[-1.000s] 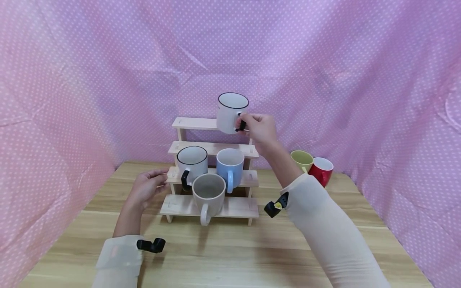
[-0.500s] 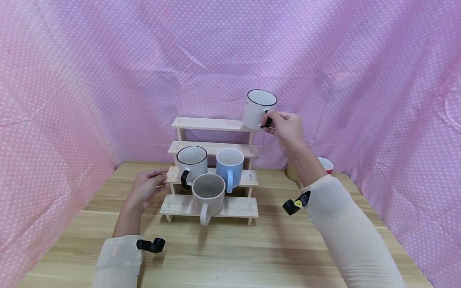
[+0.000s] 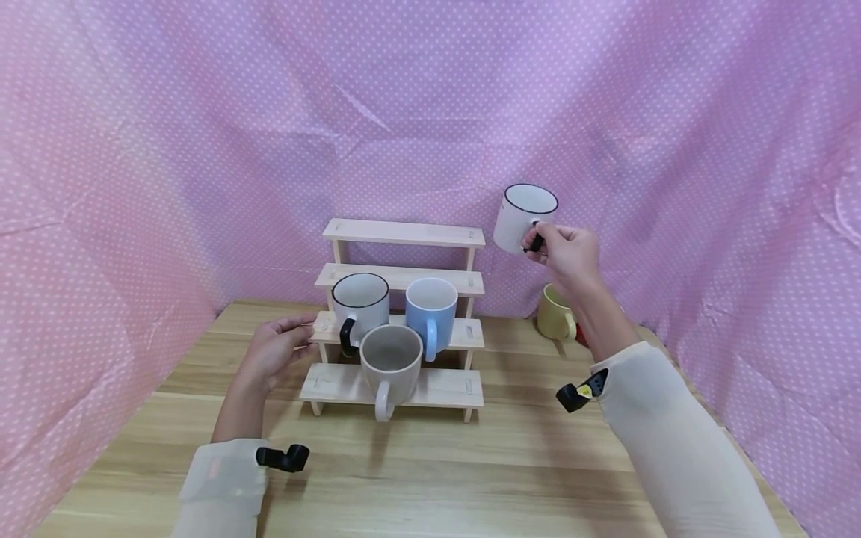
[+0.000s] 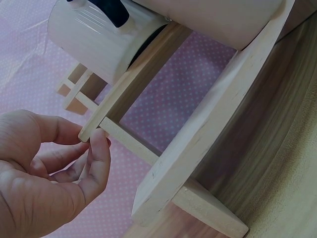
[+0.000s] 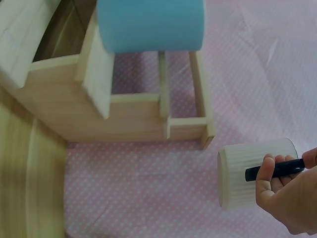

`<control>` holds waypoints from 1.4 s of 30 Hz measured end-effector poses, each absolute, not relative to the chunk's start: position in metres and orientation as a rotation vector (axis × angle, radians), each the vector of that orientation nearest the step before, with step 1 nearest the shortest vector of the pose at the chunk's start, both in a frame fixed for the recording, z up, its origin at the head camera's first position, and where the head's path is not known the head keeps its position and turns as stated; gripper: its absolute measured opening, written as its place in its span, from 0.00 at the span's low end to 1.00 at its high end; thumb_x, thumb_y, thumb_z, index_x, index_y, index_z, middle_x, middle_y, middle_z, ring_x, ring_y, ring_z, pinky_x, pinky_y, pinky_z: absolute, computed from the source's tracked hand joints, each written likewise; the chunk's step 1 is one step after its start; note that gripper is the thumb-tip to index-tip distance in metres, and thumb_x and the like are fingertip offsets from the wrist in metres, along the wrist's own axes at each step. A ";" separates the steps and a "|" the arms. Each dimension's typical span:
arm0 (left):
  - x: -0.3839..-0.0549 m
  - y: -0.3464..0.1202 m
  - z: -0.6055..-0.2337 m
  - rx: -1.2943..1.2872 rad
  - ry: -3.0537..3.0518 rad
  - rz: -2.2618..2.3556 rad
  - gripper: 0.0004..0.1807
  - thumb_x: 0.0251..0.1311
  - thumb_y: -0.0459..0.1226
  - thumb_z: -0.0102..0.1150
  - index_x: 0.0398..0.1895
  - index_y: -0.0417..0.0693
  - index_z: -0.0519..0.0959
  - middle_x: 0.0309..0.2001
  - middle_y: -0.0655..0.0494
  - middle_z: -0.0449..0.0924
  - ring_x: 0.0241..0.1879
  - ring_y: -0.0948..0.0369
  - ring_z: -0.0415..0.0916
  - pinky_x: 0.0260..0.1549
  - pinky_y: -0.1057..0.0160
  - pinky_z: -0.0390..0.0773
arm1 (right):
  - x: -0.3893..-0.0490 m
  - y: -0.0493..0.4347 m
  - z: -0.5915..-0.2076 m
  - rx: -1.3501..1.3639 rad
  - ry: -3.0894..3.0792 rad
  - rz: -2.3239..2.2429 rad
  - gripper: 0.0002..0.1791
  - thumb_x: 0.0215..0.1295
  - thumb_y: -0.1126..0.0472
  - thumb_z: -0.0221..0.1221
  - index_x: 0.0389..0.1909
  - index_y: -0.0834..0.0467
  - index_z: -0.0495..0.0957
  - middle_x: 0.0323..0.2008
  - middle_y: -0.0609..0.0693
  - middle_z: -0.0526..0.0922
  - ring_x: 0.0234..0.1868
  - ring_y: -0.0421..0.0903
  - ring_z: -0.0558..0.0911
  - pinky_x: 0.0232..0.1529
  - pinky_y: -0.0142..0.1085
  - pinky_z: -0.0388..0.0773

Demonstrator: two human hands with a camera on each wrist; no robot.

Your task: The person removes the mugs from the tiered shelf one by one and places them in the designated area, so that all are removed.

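My right hand (image 3: 572,258) grips a white mug (image 3: 516,228) with a black rim by its black handle. The mug hangs in the air, right of the wooden tiered shelf (image 3: 403,232) and apart from it. In the left wrist view, my left hand (image 4: 54,173) pinches the left end of the shelf's second step from the bottom. That step bears another black-rimmed white mug (image 3: 366,310) and a light blue mug (image 3: 440,317). On the lowest step stands a beige mug (image 3: 390,362), its handle pointing forward.
A yellow-green mug (image 3: 554,317) stands on the wooden table (image 3: 430,478) at the back right. A red mug (image 3: 581,336) behind it is mostly hidden by my right arm. Pink dotted cloth (image 3: 430,112) hangs behind and at both sides.
My right hand has carried the white mug from above the top step to the right, past the shelf's end, and lately a little lower. My left hand has stayed at the shelf.
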State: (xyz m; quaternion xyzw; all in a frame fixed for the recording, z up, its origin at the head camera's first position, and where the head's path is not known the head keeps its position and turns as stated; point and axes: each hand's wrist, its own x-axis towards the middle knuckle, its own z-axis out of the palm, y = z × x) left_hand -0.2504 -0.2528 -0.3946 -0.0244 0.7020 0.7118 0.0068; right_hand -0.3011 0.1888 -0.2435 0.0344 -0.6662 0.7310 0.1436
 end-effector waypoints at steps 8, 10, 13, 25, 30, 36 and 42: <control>-0.249 -0.254 -0.397 -0.050 2.217 2.216 0.25 0.76 0.31 0.50 0.71 0.25 0.64 0.50 0.53 0.73 0.41 0.66 0.77 0.51 0.65 0.85 | -0.305 0.199 -0.268 0.111 -1.882 2.168 0.13 0.73 0.68 0.57 0.33 0.75 0.82 0.27 0.54 0.83 0.33 0.46 0.82 0.36 0.32 0.87; -0.249 -0.254 -0.398 -0.046 2.213 2.220 0.25 0.76 0.31 0.50 0.71 0.25 0.64 0.50 0.53 0.73 0.41 0.66 0.77 0.52 0.64 0.85 | -0.306 0.201 -0.275 0.100 -1.896 2.161 0.13 0.73 0.67 0.57 0.34 0.75 0.82 0.27 0.54 0.83 0.33 0.46 0.83 0.36 0.32 0.88; -0.249 -0.254 -0.398 -0.054 2.203 2.229 0.25 0.76 0.31 0.50 0.71 0.25 0.64 0.50 0.54 0.74 0.41 0.66 0.78 0.53 0.63 0.85 | -0.308 0.203 -0.287 0.069 -1.917 2.148 0.14 0.73 0.66 0.57 0.35 0.76 0.82 0.27 0.54 0.83 0.33 0.46 0.83 0.36 0.31 0.87; -0.250 -0.251 -0.398 -0.072 2.196 2.237 0.25 0.76 0.30 0.51 0.71 0.26 0.65 0.50 0.52 0.75 0.41 0.66 0.78 0.48 0.68 0.85 | -0.313 0.206 -0.335 -0.091 -1.937 2.111 0.14 0.73 0.66 0.57 0.35 0.76 0.82 0.27 0.53 0.84 0.33 0.45 0.81 0.34 0.29 0.85; -0.251 -0.252 -0.398 -0.065 2.198 2.237 0.25 0.76 0.30 0.50 0.71 0.26 0.65 0.51 0.52 0.75 0.41 0.66 0.78 0.49 0.67 0.85 | -0.314 0.207 -0.352 -0.143 -1.968 2.053 0.14 0.72 0.66 0.57 0.33 0.74 0.83 0.26 0.52 0.84 0.31 0.44 0.80 0.30 0.29 0.83; -0.252 -0.253 -0.396 -0.070 2.202 2.230 0.25 0.76 0.31 0.50 0.71 0.26 0.65 0.52 0.50 0.74 0.41 0.65 0.78 0.50 0.66 0.85 | -0.318 0.207 -0.371 -0.247 -1.973 2.089 0.13 0.69 0.67 0.55 0.30 0.71 0.84 0.26 0.51 0.83 0.30 0.42 0.80 0.29 0.28 0.84; -0.253 -0.252 -0.396 -0.083 2.217 2.219 0.25 0.76 0.31 0.50 0.71 0.27 0.65 0.53 0.49 0.73 0.41 0.65 0.77 0.49 0.67 0.85 | -0.322 0.207 -0.390 -0.299 -2.005 2.083 0.12 0.68 0.68 0.54 0.32 0.70 0.84 0.26 0.50 0.82 0.32 0.42 0.81 0.35 0.31 0.87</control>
